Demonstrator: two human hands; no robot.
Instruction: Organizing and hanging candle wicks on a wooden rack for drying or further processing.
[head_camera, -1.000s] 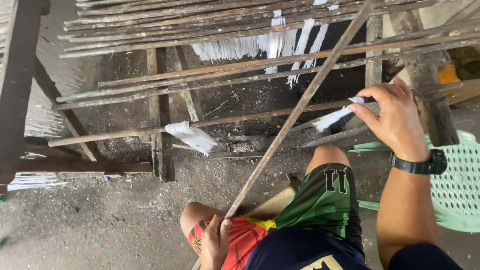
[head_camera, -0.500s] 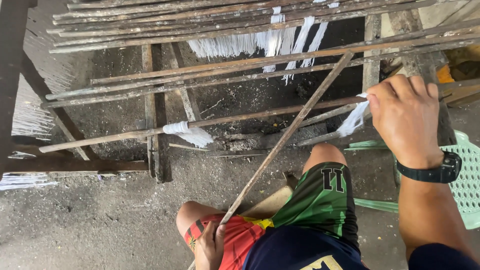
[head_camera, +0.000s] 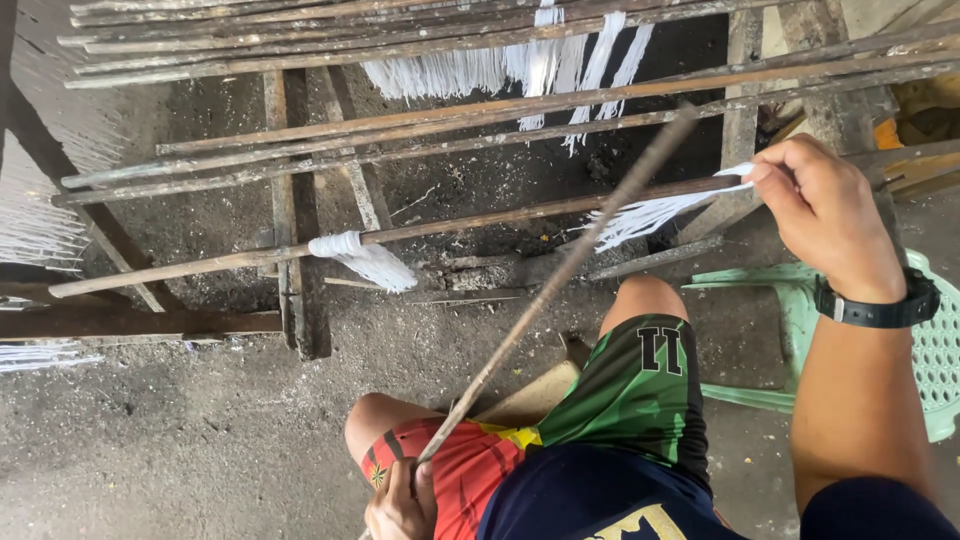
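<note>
All places here are told from the long pole (head_camera: 400, 235), the one that runs from low left to upper right across the middle of the wooden rack (head_camera: 290, 200).

Far to its left, pale strands (head_camera: 35, 225) hang from the rack's edge. On the pole itself, left of its middle, a white bundle (head_camera: 360, 258) is wrapped and droops just below it. Above the pole, more poles (head_camera: 420, 45) lie side by side, and white strands (head_camera: 500, 70) hang from them near the top.

Below the pole, near the bottom edge, the left hand (head_camera: 398, 505) rests on the person's thigh with its fingers closed round the lower end of a thin stick (head_camera: 560, 270). The stick slants up and to the right, crosses over the pole and ends, blurred, just above it.

At the pole's right end, a second white bundle (head_camera: 650, 212) fans out downward and to the left, its upper end at the pole. The right hand (head_camera: 825, 215) pinches that upper end between thumb and fingertips, the other fingers curled in; a black watch (head_camera: 880, 305) sits on the wrist. Below the pole's right end, past the person's knee, stands a pale green plastic chair (head_camera: 930, 350) on the grey floor (head_camera: 180, 430).
</note>
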